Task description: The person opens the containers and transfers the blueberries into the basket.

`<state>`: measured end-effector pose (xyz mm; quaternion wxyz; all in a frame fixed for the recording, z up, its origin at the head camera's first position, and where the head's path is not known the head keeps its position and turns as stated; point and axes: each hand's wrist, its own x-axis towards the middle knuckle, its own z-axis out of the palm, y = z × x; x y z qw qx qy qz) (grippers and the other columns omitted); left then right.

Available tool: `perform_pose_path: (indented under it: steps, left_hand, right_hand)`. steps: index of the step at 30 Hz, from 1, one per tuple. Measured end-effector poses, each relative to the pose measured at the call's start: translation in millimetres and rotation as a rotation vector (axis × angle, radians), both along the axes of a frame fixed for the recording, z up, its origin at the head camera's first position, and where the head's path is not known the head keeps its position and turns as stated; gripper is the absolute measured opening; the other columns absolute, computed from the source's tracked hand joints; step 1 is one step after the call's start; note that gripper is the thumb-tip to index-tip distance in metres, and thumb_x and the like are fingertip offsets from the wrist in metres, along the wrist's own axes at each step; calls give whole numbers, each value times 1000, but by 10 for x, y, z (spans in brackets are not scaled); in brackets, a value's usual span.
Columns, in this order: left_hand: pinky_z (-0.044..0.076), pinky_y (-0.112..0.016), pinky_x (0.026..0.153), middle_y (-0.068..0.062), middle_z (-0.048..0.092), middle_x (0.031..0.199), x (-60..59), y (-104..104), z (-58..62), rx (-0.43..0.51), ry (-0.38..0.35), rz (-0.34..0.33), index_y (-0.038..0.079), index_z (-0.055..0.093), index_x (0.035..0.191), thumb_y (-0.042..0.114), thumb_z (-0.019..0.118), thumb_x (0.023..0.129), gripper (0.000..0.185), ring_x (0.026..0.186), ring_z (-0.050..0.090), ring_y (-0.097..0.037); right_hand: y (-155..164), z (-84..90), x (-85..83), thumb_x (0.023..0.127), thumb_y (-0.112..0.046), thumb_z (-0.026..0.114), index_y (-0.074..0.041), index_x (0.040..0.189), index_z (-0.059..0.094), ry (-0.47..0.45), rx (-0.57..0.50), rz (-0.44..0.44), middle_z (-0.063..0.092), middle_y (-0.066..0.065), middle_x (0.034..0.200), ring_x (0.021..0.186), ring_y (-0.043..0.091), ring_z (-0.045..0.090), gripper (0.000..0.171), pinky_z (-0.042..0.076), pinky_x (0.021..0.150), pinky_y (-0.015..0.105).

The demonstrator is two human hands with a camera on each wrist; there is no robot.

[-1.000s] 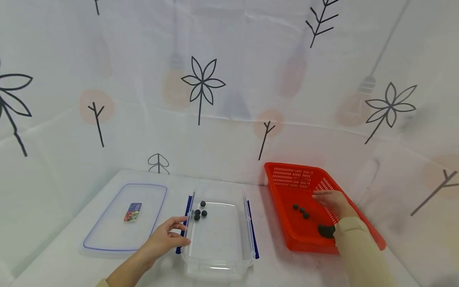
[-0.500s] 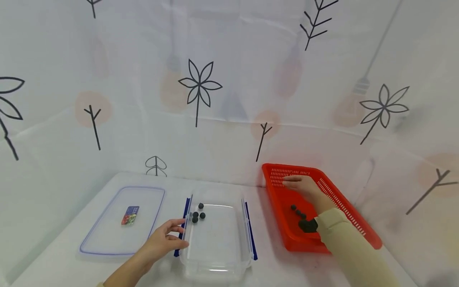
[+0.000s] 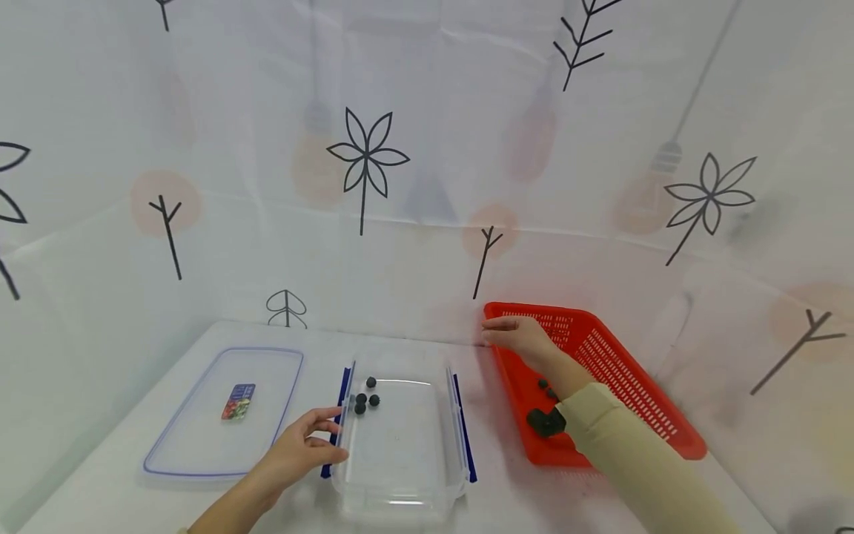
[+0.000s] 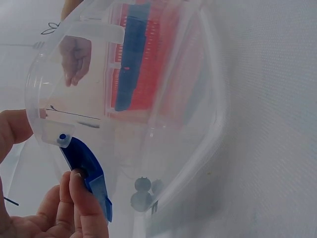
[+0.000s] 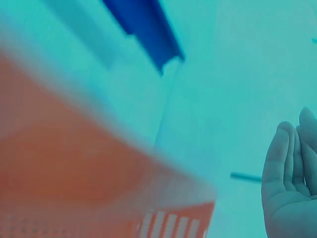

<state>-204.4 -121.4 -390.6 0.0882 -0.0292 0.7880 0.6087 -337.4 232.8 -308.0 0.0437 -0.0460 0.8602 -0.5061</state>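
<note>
**Right hand over basket corner, container to its left**

We find the right hand (image 3: 517, 337) fingers together, apparently empty, above the red basket (image 3: 620, 371). The clear container (image 3: 400, 489) lies leftward, long axis front-to-back; the left hand (image 3: 296, 452) touches its blue clip (image 4: 91, 173).

Makeshift staged tabletop booth, printed white sheet backdrop (image 3: 427, 148), cloth-covered table (image 3: 507, 482)

White table (image 3: 133, 489) under even light, backed by white sheets (image 3: 427, 111) printed with black leaves.
</note>
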Motion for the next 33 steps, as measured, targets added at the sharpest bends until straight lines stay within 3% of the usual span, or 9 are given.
perform_pose_path:
  steps: [10,14,22,33]
  left_hand:
    - [46,-36,73,-8,53,108,-2,10,-8,10,4,4,4,47,131,7,76,73,65,82,54,-19]
    - [46,-35,73,-8,53,108,-13,11,-15,4,-3,10,5,48,131,7,76,73,65,82,54,-19]
    - [47,-35,73,-8,54,108,-17,12,-23,-3,-1,16,5,48,130,8,77,73,64,82,54,-19]
    - [46,-36,73,-8,54,108,-19,14,-26,-7,-9,17,6,48,131,10,77,74,64,82,54,-19]
  right_hand:
    - [-592,17,72,88,-17,65,-8,114,66,-39,-100,123,64,10,111,104,26,58,28,44,91,38]
    - [-815,-44,64,87,-16,65,-7,113,67,-77,-162,162,63,12,113,101,24,59,27,45,90,36]
    - [-1192,-187,67,87,-15,66,-5,113,66,-92,-184,237,65,10,108,105,30,57,28,45,90,37]
    - [-1541,-402,-27,85,-5,66,2,111,65,-121,-253,212,65,13,106,98,25,62,26,43,92,38]
